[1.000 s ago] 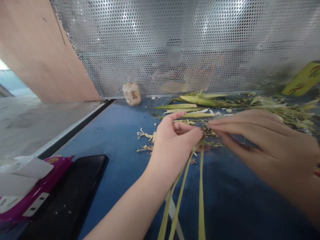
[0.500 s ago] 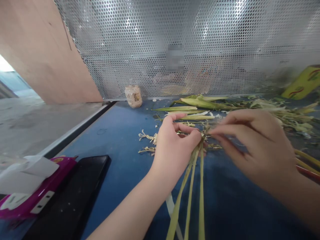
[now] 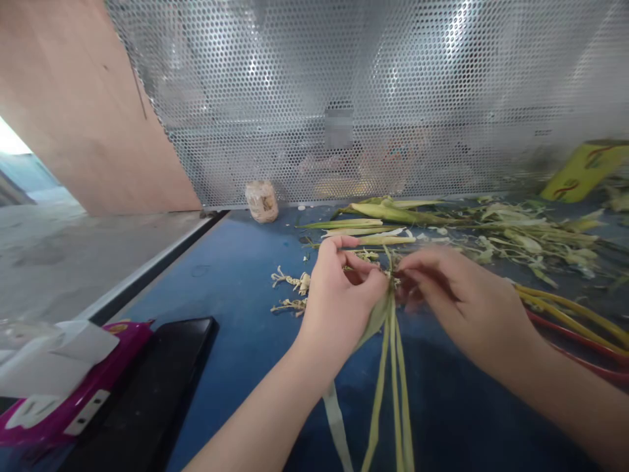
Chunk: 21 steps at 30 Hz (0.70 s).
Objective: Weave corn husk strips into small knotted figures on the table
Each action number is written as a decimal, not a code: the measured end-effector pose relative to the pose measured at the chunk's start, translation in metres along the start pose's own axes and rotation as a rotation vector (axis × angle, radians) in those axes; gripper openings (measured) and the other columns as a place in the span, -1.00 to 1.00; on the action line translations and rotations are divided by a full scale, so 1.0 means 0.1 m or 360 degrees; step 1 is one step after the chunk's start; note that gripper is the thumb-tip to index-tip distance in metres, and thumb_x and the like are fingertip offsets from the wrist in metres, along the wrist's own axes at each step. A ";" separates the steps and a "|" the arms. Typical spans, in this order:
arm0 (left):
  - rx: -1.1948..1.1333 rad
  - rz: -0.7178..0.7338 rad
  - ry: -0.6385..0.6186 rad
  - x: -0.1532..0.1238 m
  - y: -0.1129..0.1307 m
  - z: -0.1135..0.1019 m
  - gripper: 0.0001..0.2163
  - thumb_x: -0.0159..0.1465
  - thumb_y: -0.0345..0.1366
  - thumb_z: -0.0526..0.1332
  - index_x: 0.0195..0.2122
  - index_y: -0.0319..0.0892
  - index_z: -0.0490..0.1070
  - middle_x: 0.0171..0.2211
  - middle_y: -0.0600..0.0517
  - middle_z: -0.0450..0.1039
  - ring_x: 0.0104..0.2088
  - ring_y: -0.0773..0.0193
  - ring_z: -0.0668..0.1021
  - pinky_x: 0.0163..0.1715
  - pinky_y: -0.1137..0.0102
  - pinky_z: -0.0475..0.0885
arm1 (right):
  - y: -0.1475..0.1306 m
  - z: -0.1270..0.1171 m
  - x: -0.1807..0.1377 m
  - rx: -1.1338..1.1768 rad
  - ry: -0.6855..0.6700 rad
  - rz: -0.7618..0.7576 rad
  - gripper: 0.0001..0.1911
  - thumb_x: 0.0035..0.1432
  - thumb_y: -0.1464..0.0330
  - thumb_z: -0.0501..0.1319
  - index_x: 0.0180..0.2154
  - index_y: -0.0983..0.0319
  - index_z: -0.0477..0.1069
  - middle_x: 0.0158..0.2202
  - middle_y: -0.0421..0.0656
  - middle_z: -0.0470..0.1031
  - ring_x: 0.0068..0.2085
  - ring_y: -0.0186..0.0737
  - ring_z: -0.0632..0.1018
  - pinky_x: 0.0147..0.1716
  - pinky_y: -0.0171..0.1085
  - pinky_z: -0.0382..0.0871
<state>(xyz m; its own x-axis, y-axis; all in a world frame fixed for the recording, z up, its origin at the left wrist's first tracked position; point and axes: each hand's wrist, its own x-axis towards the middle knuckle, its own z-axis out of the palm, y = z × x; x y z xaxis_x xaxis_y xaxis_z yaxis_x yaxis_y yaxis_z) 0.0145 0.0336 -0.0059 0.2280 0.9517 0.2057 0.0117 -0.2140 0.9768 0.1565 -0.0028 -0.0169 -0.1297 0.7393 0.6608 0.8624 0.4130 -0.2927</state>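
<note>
Long, flat green leaf strips (image 3: 393, 380) hang down toward me from a small knotted bunch (image 3: 392, 278). My left hand (image 3: 339, 295) is closed, pinching the strips at this bunch between thumb and fingers. From the other side my right hand (image 3: 462, 301) meets the bunch, fingertips pinched together on it and slightly blurred. What exactly lies between those right fingertips is partly hidden. Just left of my left hand lie two small knotted pieces of dried plant fibre, an upper piece (image 3: 295, 280) and a lower piece (image 3: 289, 305), their right ends covered by the hand.
Behind the hands, loose green leaves (image 3: 393, 213) and a heap of shredded leaves (image 3: 535, 236) lie on the blue table (image 3: 206, 275). A perforated metal panel (image 3: 295, 85) rises behind. Scissors-like red and yellow handles (image 3: 574, 311), a jar (image 3: 262, 201), a phone (image 3: 147, 393) and a magenta box (image 3: 98, 387) surround them.
My right hand has moved left and in against the bunch, where before it was slightly farther right. The hanging strips have shifted, and a broader leaf now shows beneath my left hand.
</note>
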 end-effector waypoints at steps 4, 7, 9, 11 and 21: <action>-0.0019 0.0040 0.0001 0.01 -0.04 0.00 -0.70 0.02 -0.47 0.15 -0.22 -0.15 0.12 -0.53 0.19 0.24 -0.53 0.45 0.38 -0.48 0.49 0.32 | -0.01 0.03 0.00 0.0094 -0.0069 0.0079 -0.86 0.17 0.47 -0.02 -0.33 0.17 0.26 -0.51 -0.26 0.41 -0.49 -0.37 0.45 -0.47 -0.38 0.28; 0.0040 0.0084 -0.0008 0.01 -0.07 -0.01 -0.69 0.01 -0.48 0.14 -0.22 -0.14 0.13 -0.53 0.19 0.24 -0.52 0.44 0.37 -0.47 0.48 0.31 | -0.01 0.03 0.03 0.0112 -0.0129 0.0077 -0.85 0.17 0.48 -0.04 -0.38 0.17 0.24 -0.59 -0.28 0.37 -0.52 -0.37 0.42 -0.49 -0.38 0.26; 0.0081 0.0094 -0.0010 0.01 -0.07 -0.02 -0.69 0.00 -0.48 0.13 -0.22 -0.14 0.13 -0.54 0.19 0.22 -0.53 0.44 0.36 -0.48 0.48 0.30 | -0.01 0.02 0.04 0.0135 -0.0173 0.0056 -0.84 0.17 0.48 -0.05 -0.39 0.17 0.23 -0.60 -0.28 0.36 -0.54 -0.37 0.40 -0.50 -0.38 0.25; 0.0126 0.0100 -0.0016 0.01 -0.07 -0.03 -0.69 0.00 -0.49 0.13 -0.22 -0.14 0.12 -0.54 0.19 0.22 -0.53 0.43 0.36 -0.49 0.48 0.29 | 0.00 0.01 0.04 0.0173 -0.0225 0.0052 -0.84 0.17 0.48 -0.05 -0.39 0.17 0.23 -0.61 -0.29 0.37 -0.54 -0.37 0.40 -0.50 -0.38 0.25; 0.0320 0.0139 -0.0015 0.03 -0.11 -0.03 -0.71 -0.01 -0.48 0.09 -0.26 -0.13 0.11 -0.54 0.18 0.21 -0.52 0.40 0.36 -0.45 0.43 0.29 | 0.01 0.04 0.08 0.0645 -0.0473 0.0350 -0.85 0.19 0.41 -0.05 -0.39 0.17 0.23 -0.65 -0.30 0.38 -0.53 -0.36 0.42 -0.45 -0.36 0.30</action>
<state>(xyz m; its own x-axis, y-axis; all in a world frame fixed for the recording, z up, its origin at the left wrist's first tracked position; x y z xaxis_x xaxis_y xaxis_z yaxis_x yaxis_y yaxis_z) 0.0119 0.0399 -0.0159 0.2455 0.9257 0.2877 0.1850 -0.3360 0.9235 0.1542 0.0053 -0.0149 -0.1508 0.9255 0.3475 0.6350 0.3601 -0.6835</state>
